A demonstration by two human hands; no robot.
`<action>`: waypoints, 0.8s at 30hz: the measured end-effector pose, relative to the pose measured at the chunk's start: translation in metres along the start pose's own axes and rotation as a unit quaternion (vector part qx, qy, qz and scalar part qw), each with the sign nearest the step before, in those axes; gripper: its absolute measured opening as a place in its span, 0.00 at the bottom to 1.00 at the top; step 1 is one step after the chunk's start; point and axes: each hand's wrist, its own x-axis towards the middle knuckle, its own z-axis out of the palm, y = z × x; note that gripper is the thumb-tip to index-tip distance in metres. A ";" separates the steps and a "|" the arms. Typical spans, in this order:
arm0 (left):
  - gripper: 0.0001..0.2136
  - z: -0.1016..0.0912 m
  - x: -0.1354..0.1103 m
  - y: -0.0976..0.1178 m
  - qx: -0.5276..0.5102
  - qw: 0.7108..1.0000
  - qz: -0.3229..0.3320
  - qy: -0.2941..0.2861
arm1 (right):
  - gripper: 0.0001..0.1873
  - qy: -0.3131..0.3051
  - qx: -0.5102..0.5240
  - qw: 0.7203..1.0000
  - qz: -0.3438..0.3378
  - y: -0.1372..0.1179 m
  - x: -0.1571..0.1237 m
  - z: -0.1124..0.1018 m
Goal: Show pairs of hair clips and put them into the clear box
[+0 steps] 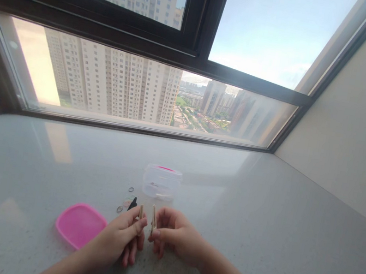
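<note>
My left hand [127,235] pinches a slim beige clip [141,212] upright between thumb and fingers. Facing it across a small gap, my right hand [172,232] grips a second beige clip [154,217], also upright. The two clips do not touch. Just beyond my left fingers lies a dark pointed object [133,203], partly hidden by the hand. Close by on the counter are small dark rings [120,209] and some pale, thin loops [127,201]. A clear plastic box [161,183] stands behind my hands with a few small things inside, too faint to name.
A pink lid [79,224] lies on the speckled pale counter [276,227], its right side partly covered by my left forearm. Behind the counter is a dark-framed window [135,130]. A white wall [357,124] borders it on the right.
</note>
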 end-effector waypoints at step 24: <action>0.30 -0.003 -0.006 0.000 0.019 0.999 -0.009 -0.034 | 0.36 0.022 -0.007 0.995 -0.094 0.001 0.000 0.000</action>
